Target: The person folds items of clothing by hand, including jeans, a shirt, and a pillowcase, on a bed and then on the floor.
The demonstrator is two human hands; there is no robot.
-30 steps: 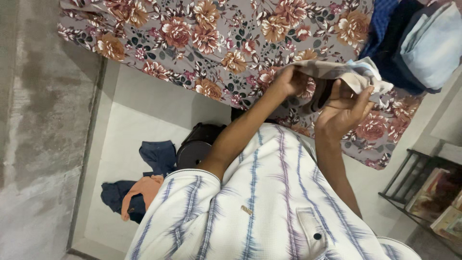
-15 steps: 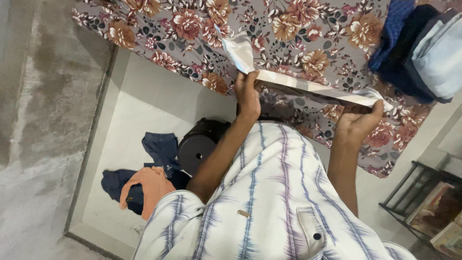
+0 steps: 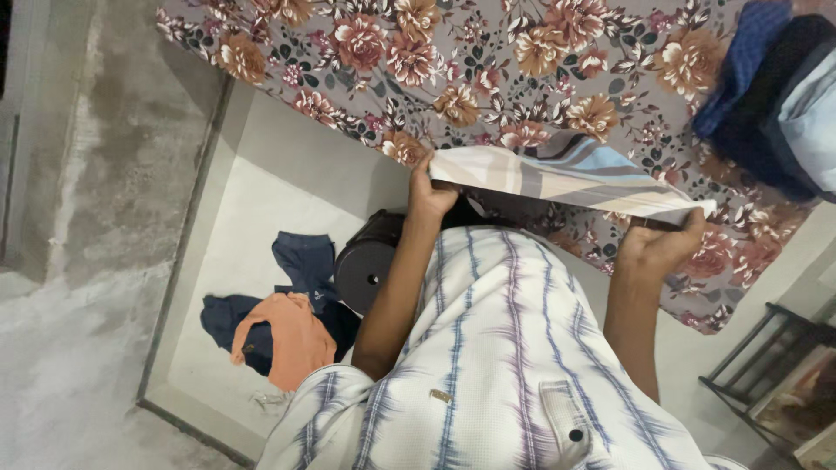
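Two hands hold one striped cloth (image 3: 570,174) stretched level above the near edge of the bed (image 3: 488,52), which wears a floral cover. Left hand (image 3: 428,193): fingers closed on the cloth's left corner. Right hand (image 3: 664,245): fingers curled shut on the right corner, pinch point partly hidden under the fabric. Cloth is beige with blue and grey bands, taut between the grips, hanging over the bed's front border without clearly resting on it.

Risks, as judged: either corner pinch looks shallow, so a slack grip could drop one end and let the cloth swing down toward the floor (image 3: 244,235). A tug to one side may skew the stretch.

Edges and room: open floral surface lies ahead of the cloth toward the far side. Folded blue and dark clothes (image 3: 784,96) crowd the bed's right end, near the right hand. Below left, a dark round stool (image 3: 366,270) stands just beside the person's shirt (image 3: 496,365); an orange and navy heap of garments (image 3: 279,335) lies on the floor beyond it. A dark rack (image 3: 775,365) stands at right.
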